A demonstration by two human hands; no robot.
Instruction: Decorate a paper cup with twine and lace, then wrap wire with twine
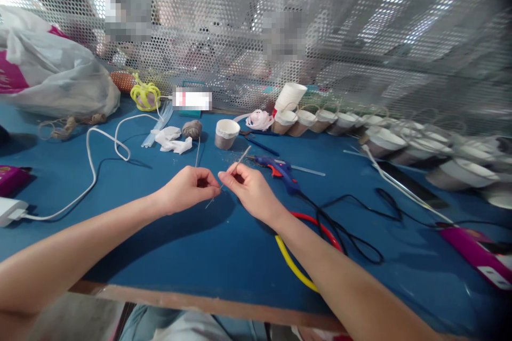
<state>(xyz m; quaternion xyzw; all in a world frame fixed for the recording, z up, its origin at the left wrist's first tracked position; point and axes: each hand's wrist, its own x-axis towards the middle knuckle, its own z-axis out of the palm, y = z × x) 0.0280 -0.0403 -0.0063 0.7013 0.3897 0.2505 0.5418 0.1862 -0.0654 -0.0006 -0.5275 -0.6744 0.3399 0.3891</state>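
My left hand (190,189) is closed, thumb and forefinger pinched on grey twine (197,153) that runs back to a small ball of twine (192,129). Close beside it, my right hand (250,186) pinches a thin pale rod (245,153) whose upper end sticks out beyond the fingers. A thin end pokes out below the fingertips; whether it is rod or twine I cannot tell. Behind the hands stands a paper cup (226,136), its lower part wrapped in grey-brown. A blue glue gun (280,170) lies right of my right hand.
Wrapped cups with handles (384,141) line the right rear. Pliers (262,143), white ribbon (260,120), and crumpled white scraps (174,139) lie behind. Black cord (352,242), a yellow tube (294,264) and a purple power strip (478,256) are at right. A plastic bag (60,74) stands left.
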